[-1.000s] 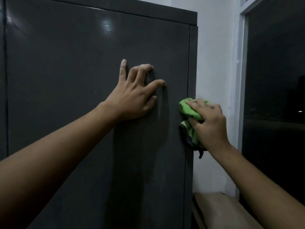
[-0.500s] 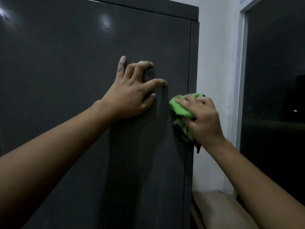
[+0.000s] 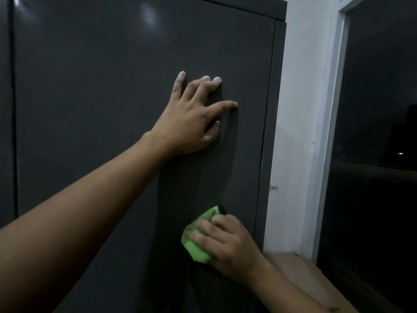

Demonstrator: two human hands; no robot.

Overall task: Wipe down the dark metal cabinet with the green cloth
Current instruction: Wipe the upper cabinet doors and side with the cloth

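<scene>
Wiping low on the cabinet [image 3: 108,91] door — right hand [image 3: 228,247] is curling around the green cloth [image 3: 195,248], pressing it to the metal near the right edge. Left hand [image 3: 191,123] is bracing flat higher up, fingers [image 3: 222,105] spread, holding nothing. Probably best pressing evenly, overlapping strokes — edge included.

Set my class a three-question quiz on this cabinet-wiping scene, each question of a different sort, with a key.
1. True or false: the left hand holds the green cloth.
2. Multiple choice: where is the green cloth relative to the left hand? A) above it B) below it C) under its palm
3. Fill the gap: the right hand presses the green cloth against the dark metal ____.

Key: 1 false, since the left hand rests spread on the door. 2 B. 3 cabinet.
</scene>
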